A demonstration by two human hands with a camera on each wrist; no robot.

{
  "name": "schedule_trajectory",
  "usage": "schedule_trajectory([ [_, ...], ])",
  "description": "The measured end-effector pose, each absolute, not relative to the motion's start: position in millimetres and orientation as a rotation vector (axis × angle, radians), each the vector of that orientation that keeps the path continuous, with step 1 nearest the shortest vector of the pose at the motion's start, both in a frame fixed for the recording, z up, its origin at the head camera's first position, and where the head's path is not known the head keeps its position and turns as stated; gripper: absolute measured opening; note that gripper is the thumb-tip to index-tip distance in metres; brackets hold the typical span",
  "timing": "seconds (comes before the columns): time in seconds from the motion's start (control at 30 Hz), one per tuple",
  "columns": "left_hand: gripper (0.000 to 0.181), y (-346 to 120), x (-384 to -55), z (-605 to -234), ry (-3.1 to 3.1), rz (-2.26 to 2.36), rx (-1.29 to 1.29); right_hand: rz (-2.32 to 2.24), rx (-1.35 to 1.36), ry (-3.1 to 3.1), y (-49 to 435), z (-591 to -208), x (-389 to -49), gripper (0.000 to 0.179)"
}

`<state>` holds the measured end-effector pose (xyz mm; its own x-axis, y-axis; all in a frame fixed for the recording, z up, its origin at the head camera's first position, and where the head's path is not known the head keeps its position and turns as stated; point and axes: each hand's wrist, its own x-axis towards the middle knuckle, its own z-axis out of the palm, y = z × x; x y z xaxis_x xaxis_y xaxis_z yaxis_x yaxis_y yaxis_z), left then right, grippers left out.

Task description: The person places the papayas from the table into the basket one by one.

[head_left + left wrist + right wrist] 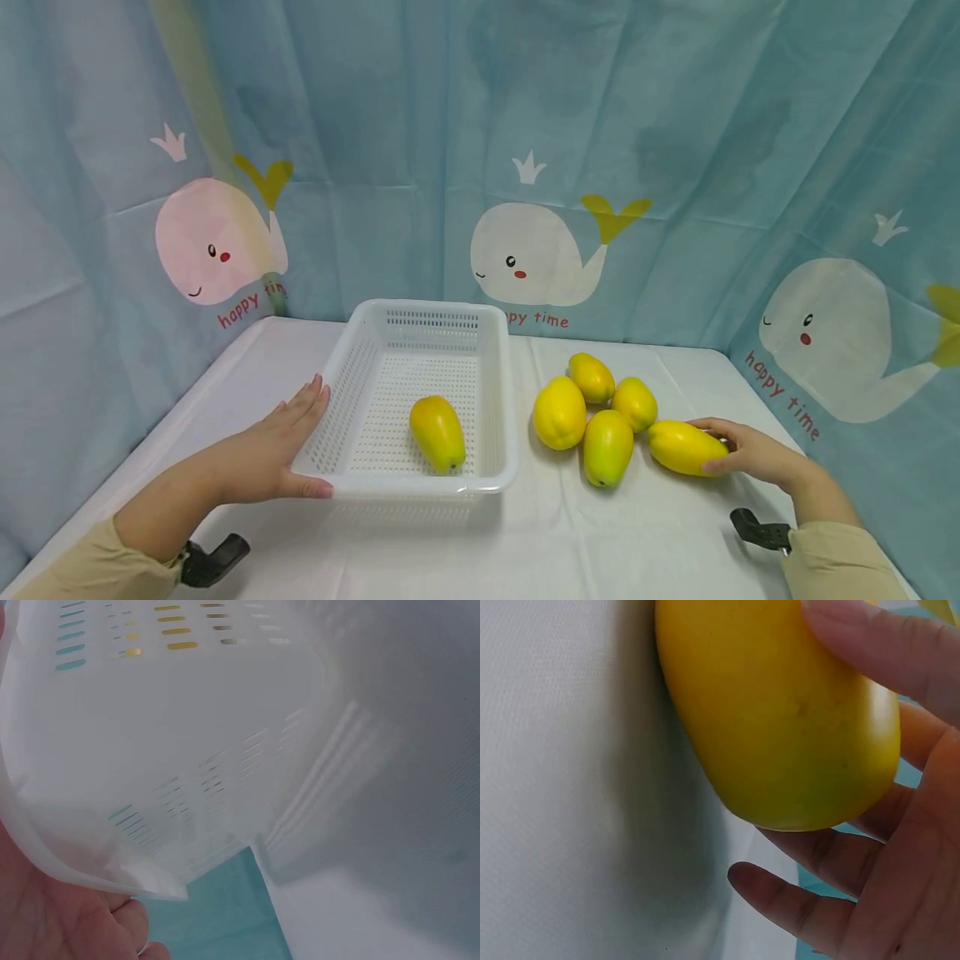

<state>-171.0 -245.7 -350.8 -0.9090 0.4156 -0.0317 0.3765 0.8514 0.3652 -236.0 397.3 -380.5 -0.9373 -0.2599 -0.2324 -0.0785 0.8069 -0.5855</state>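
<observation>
My left hand (273, 446) lies against the left side of a white plastic basket (510, 400), its fingers stretched along the rim and its thumb at the front corner. The left wrist view shows the slotted outer wall of the basket (150, 720) close up, with the palm (52, 922) at its rim. One yellow papaya (437, 433) lies inside the basket. At the right, my right hand (757, 454) grips another papaya (684, 447) by its right end. In the right wrist view the thumb lies across this papaya (780, 727), with fingers behind it.
Several more papayas (560, 412) lie grouped on the white-covered table (570, 533), between the basket and the right hand. A blue curtain (405, 167) with whale prints stands along the back and both sides.
</observation>
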Motion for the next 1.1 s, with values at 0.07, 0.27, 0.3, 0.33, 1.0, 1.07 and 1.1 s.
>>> schedule_trajectory([
  [0.07,0.123,-246,-171,-351,2.916,0.541,0.632,-0.865,-0.257,2.705,398,-380,-237,0.063],
  [0.27,0.123,-246,-171,-350,2.921,0.521,0.639,-0.955,-0.272,2.725,402,-379,-238,0.059],
  [0.3,0.123,-246,-171,-350,2.921,0.519,0.639,-0.974,-0.27,2.721,402,-379,-238,0.059],
  [0.33,0.123,-246,-171,-351,2.921,0.52,0.641,-0.992,-0.264,2.717,402,-378,-238,0.06],
  [1.0,0.124,-245,-170,-347,2.918,0.521,0.626,-1.091,-0.328,2.699,405,-369,-237,0.05],
  [1.07,0.124,-245,-170,-347,2.916,0.522,0.628,-1.086,-0.342,2.705,404,-366,-236,0.048],
  [1.1,0.124,-245,-170,-347,2.915,0.523,0.629,-1.087,-0.34,2.708,404,-364,-236,0.048],
])
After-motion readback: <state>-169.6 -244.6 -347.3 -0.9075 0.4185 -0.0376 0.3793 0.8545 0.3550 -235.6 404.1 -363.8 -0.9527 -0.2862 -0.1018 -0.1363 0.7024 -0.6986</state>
